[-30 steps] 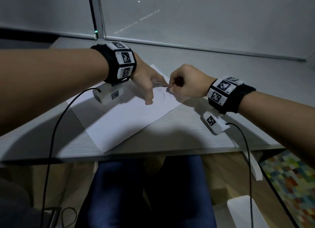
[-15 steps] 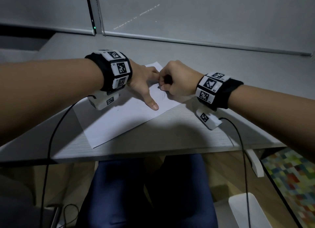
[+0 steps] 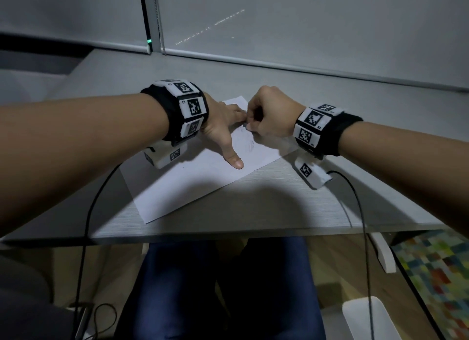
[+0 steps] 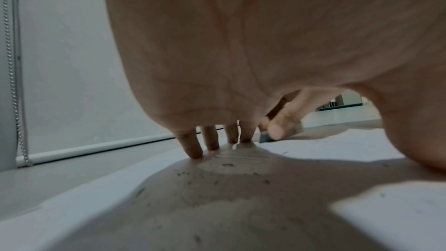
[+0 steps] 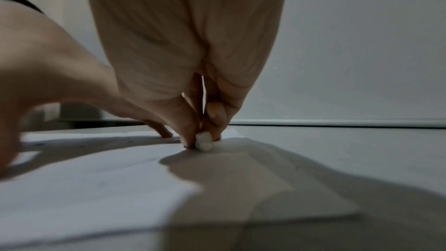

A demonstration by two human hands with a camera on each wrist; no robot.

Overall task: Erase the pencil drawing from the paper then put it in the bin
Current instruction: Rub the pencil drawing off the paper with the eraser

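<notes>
Since 1.0 s ago: both hands have shifted toward the paper's far corner; the left thumb now points down toward the near long edge. The paper (image 3: 203, 184) lies flat and skewed on the desk (image 3: 266, 207), faint pencil drawing (image 3: 250, 143) just beside the right hand. Right hand (image 3: 272, 115): fingers curled, thumb and fingertips clamped on a small white eraser (image 5: 204, 143), its end touching the sheet. Left hand (image 3: 223, 126): fingers straight and slightly apart, tips pressing the paper; thumb splayed out flat. Dark eraser crumbs (image 4: 226, 165) scattered on the sheet under the left palm. White bin (image 3: 368, 319) on the floor, lower right, well apart from the paper.
</notes>
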